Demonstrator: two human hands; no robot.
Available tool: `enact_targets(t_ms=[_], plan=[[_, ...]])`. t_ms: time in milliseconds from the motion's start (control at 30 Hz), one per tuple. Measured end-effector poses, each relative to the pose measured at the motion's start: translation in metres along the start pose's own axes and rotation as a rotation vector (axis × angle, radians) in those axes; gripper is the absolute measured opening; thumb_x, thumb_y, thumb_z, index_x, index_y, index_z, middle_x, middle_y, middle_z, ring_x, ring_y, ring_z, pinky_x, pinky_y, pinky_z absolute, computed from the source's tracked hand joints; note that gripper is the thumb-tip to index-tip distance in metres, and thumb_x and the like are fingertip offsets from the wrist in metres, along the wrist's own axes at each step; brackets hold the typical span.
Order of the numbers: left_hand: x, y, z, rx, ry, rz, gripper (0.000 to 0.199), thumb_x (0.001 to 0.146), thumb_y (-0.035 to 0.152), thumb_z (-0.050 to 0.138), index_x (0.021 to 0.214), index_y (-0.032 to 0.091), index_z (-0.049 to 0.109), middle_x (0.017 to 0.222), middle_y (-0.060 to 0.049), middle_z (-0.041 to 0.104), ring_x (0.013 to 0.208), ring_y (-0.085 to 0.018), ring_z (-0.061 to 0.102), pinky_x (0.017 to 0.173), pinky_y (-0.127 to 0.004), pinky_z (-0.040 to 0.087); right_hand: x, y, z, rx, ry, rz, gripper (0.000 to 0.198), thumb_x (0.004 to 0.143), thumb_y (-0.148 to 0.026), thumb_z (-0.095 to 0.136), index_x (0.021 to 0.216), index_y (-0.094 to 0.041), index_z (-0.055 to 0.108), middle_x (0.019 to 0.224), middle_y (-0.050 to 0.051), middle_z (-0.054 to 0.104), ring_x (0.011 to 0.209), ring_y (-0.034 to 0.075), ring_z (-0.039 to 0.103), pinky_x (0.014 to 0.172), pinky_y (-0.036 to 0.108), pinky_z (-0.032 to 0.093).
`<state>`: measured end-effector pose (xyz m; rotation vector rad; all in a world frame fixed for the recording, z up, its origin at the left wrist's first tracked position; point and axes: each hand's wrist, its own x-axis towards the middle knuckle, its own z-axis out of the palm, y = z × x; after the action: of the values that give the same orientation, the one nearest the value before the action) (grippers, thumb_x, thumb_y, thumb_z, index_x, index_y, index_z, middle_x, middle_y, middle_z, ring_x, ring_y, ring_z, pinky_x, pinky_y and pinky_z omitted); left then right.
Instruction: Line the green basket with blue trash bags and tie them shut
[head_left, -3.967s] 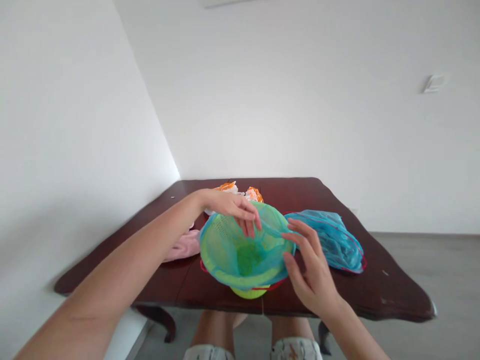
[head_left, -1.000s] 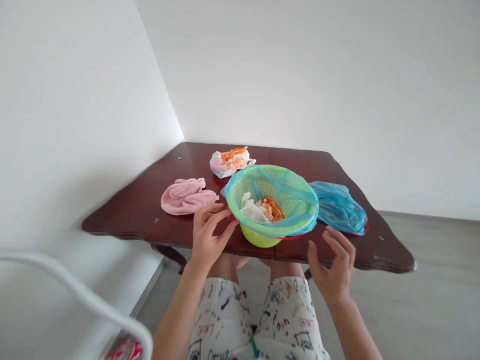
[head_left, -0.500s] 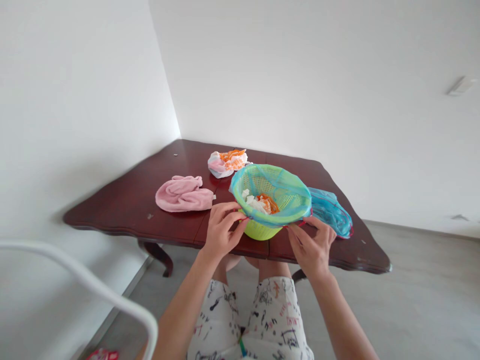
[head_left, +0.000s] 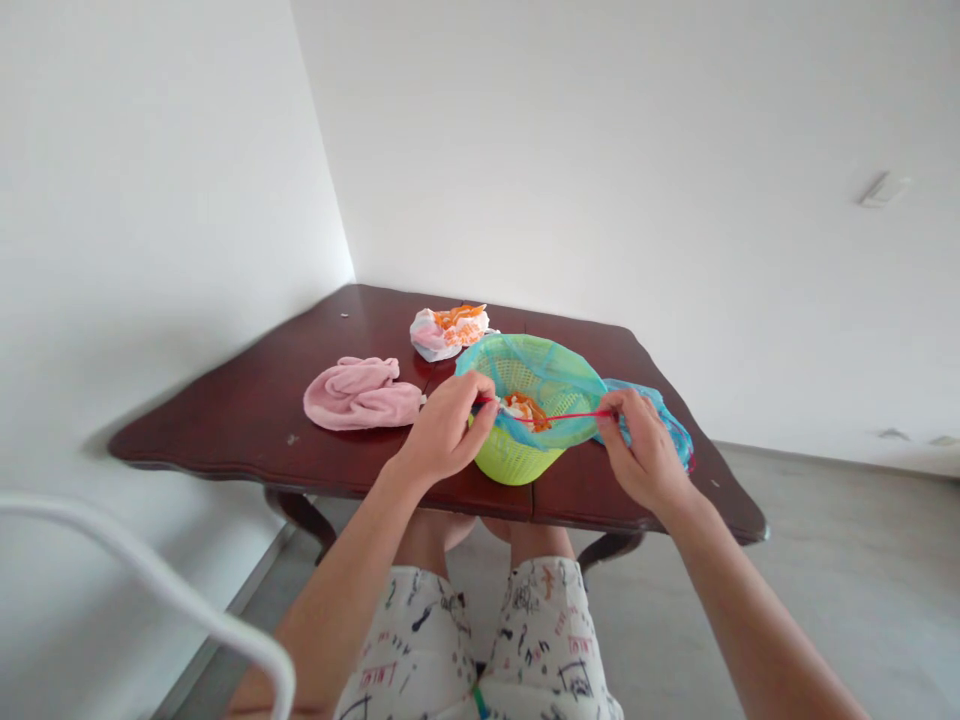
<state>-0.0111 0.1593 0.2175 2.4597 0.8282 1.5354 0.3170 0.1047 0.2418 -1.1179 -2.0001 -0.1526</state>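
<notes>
Two bare hands at a lime-green perforated plastic basket [head_left: 517, 465], which stood upright at the near edge of a dark red-brown wooden bench [head_left: 240, 400]; a translucent light-blue plastic bag [head_left: 478, 350] lined the basket and covered its far rim. The left hand [head_left: 448, 432] had its fingers clamped on a thin red drawstring [head_left: 571, 414] at the left of the basket's mouth; the right hand [head_left: 643, 445] had its fingers clamped on the same drawstring at the right; between them it ran nearly straight across the near part of the opening. A crumpled orange-and-white plastic wrapping [head_left: 531, 408] lay inside the basket; a folded pink soft cloth [head_left: 360, 394] lay to the left; a crumpled white, orange and pink bundle [head_left: 448, 332] lay on the far side; a second translucent blue plastic bag [head_left: 670, 425] lay to the right, partly hidden by the right hand.
</notes>
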Motion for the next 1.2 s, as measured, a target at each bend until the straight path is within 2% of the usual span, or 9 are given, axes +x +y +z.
enact_targets(t_ms=[133,267,367,533,700,933,1033,1133,1200], plan=[[0.047,-0.013,-0.021,-0.194,-0.248,-0.098,0.015,0.124,0.038,0.061,0.115,0.025,0.064,0.104,-0.002,0.075,0.092,-0.02,0.071,0.085,-0.037,0.054,0.033,0.024,-0.012,-0.044,-0.063,0.098,0.028,0.122,-0.038,0.053,0.098,-0.028,0.064,0.094,0.005,0.073,0.09,0.028,0.067,0.087,0.042,0.047],[0.077,-0.043,-0.044,-0.288,-0.388,-0.118,0.028,0.115,0.05,0.076,0.106,0.024,0.073,0.095,-0.002,0.075,0.086,-0.021,0.069,0.079,-0.035,0.054,0.059,0.052,-0.019,0.027,-0.058,0.223,0.028,0.117,-0.04,0.056,0.097,-0.027,0.071,0.1,0.008,0.08,0.093,0.028,0.072,0.084,0.04,0.049],[0.085,-0.065,-0.061,-0.172,-0.432,-0.131,0.036,0.113,0.057,0.078,0.101,0.024,0.074,0.095,-0.003,0.077,0.089,-0.023,0.071,0.082,-0.036,0.055,0.065,0.071,-0.018,0.03,-0.052,0.318,0.028,0.112,-0.043,0.059,0.098,-0.026,0.076,0.09,0.008,0.08,0.085,0.027,0.07,0.077,0.038,0.047],[0.083,-0.089,-0.076,0.206,-0.419,-0.053,0.035,0.117,0.059,0.067,0.107,0.026,0.075,0.11,-0.008,0.079,0.097,-0.028,0.073,0.09,-0.039,0.057,0.064,0.094,-0.007,0.024,-0.088,0.41,0.031,0.111,-0.047,0.06,0.103,-0.026,0.082,0.076,0.003,0.075,0.07,0.024,0.062,0.068,0.037,0.038],[0.08,-0.096,-0.068,0.285,-0.374,-0.08,0.023,0.12,0.047,0.056,0.119,0.028,0.069,0.111,-0.007,0.081,0.091,-0.028,0.077,0.086,-0.04,0.058,0.07,0.099,0.013,0.095,-0.037,0.417,0.032,0.109,-0.046,0.057,0.09,-0.027,0.076,0.083,0.007,0.079,0.078,0.026,0.069,0.071,0.036,0.043],[0.084,-0.086,-0.043,0.146,-0.181,-0.224,0.046,0.121,0.072,0.054,0.124,0.027,0.065,0.106,-0.007,0.085,0.091,-0.03,0.082,0.082,-0.039,0.06,0.068,0.087,0.02,0.227,0.011,0.428,0.037,0.11,-0.056,0.058,0.09,-0.027,0.072,0.063,0.001,0.066,0.061,0.022,0.06,0.063,0.036,0.041],[0.086,-0.086,-0.034,0.072,-0.144,-0.291,0.057,0.12,0.08,0.052,0.119,0.026,0.07,0.108,-0.009,0.087,0.1,-0.031,0.085,0.09,-0.041,0.064,0.066,0.086,0.019,0.295,0.031,0.445,0.044,0.111,-0.064,0.059,0.092,-0.027,0.072,0.058,-0.001,0.061,0.055,0.021,0.056,0.06,0.035,0.043],[0.086,-0.091,-0.025,-0.021,-0.158,-0.301,0.061,0.119,0.082,0.054,0.125,0.025,0.072,0.127,-0.013,0.088,0.119,-0.034,0.086,0.105,-0.047,0.067,0.064,0.086,0.02,0.364,0.057,0.474,0.046,0.113,-0.067,0.057,0.098,-0.027,0.072,0.059,-0.003,0.061,0.049,0.019,0.055,0.052,0.034,0.045],[0.085,-0.095,-0.02,-0.047,-0.191,-0.235,0.063,0.117,0.083,0.059,0.133,0.024,0.072,0.143,-0.016,0.084,0.138,-0.036,0.081,0.12,-0.054,0.063,0.062,0.084,0.021,0.411,0.07,0.491,0.046,0.114,-0.069,0.056,0.1,-0.027,0.07,0.061,-0.004,0.061,0.047,0.018,0.055,0.047,0.033,0.046]])
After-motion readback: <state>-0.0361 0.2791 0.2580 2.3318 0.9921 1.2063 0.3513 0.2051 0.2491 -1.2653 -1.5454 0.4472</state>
